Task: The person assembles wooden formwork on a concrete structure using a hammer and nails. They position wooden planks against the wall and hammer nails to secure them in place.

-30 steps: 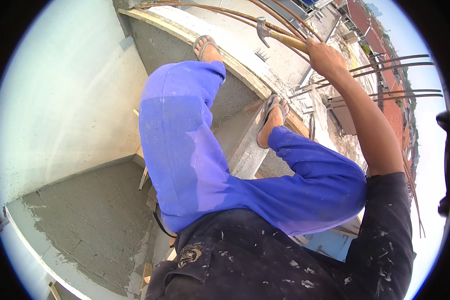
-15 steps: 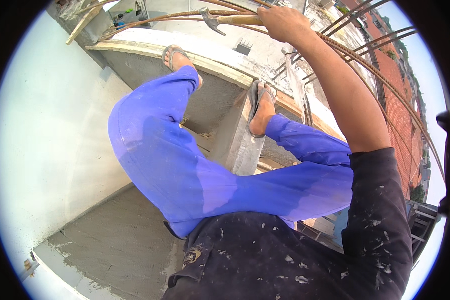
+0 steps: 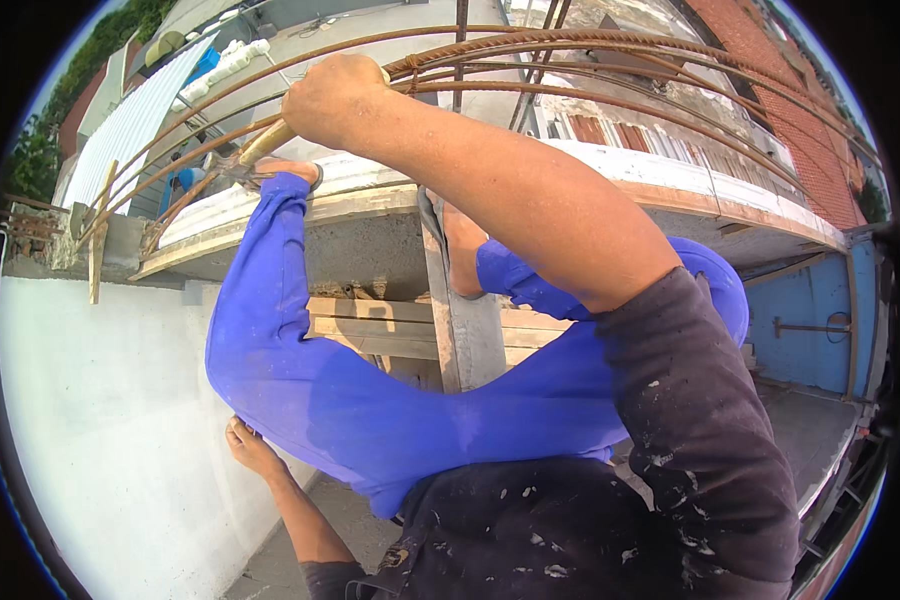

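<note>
My right hand (image 3: 338, 100) is closed around the wooden handle of a claw hammer (image 3: 266, 143), level with the rusty rebar rods (image 3: 570, 42). The hammer's head points down to the left, close to my left foot (image 3: 288, 169) in its sandal. Low on the left, my left hand (image 3: 254, 450) is beside my left knee, against the white wall. Its fingers look curled; the trouser leg partly covers them, and what they hold, if anything, is hidden.
My feet rest on a curved concrete ledge with a wooden edge board (image 3: 370, 203). A concrete beam (image 3: 467, 330) runs inward between my legs, above wooden planks (image 3: 375, 330). The white wall (image 3: 110, 400) stands at left, a blue panel (image 3: 800, 320) at right.
My view has swung to the right and tilted up. My right hand has moved left with the hammer, whose head is now near my left foot. My left hand has come into view.
</note>
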{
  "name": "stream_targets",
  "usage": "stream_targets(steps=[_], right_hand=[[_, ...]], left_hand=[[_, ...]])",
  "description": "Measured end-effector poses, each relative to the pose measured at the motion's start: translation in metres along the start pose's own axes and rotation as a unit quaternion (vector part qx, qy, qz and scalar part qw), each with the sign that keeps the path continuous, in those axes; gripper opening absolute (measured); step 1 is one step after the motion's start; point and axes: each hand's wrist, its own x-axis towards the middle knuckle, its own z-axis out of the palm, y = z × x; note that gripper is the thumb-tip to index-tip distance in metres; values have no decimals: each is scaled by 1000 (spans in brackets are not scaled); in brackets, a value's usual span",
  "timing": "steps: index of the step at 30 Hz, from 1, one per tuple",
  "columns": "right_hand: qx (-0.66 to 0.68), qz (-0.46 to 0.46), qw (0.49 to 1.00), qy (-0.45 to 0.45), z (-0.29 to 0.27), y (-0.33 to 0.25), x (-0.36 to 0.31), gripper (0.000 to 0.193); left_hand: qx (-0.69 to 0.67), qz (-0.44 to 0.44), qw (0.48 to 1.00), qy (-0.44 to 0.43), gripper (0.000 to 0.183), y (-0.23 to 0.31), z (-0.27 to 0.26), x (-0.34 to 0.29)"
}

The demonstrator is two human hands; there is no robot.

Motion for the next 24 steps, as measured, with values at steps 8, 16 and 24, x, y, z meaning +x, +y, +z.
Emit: stream_targets(steps=[8,16,24], right_hand=[[29,27,997,68,5,-8,-6,25],[28,72,996,44,-3,-9,-9,21],[-12,81,996,27,-6,-22,-19,20]], left_hand=[[97,346,896,-262,37,264,171,171],[166,491,845,-134,52,260,252,142],[9,318,945,-77,60,258,279,106]])
